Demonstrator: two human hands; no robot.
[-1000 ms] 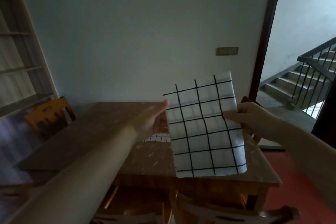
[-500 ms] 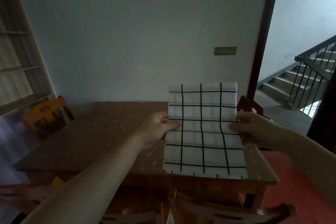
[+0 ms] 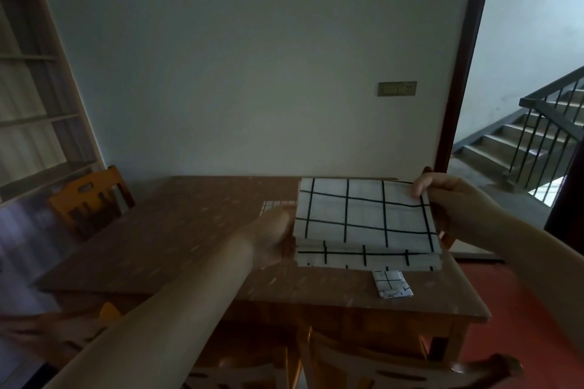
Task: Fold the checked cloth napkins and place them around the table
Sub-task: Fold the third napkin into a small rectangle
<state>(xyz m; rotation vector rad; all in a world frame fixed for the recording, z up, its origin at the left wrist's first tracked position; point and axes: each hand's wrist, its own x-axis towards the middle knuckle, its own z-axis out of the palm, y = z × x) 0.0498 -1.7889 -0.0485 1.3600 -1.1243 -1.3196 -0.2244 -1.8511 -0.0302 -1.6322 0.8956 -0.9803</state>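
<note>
I hold a white napkin with black checks [image 3: 363,221] folded over, above the right half of the brown table [image 3: 177,240]. My left hand [image 3: 275,230] grips its left edge; my right hand [image 3: 442,196] pinches the upper right corner with thumb on top. A small tag or flap of the same cloth [image 3: 392,284] hangs below the napkin's lower edge. A second napkin with finer checks [image 3: 273,206] lies on the table behind my left hand, mostly hidden.
An orange wooden chair [image 3: 88,199] stands at the table's far left. More chair backs [image 3: 379,366] sit at the near edge below me. A shelf unit [image 3: 28,104] lines the left wall. A doorway on the right opens to stairs [image 3: 521,142].
The napkin hung tall and open between my hands; its top half has come down toward me, so it is now folded to half height. Both hands kept their hold.
</note>
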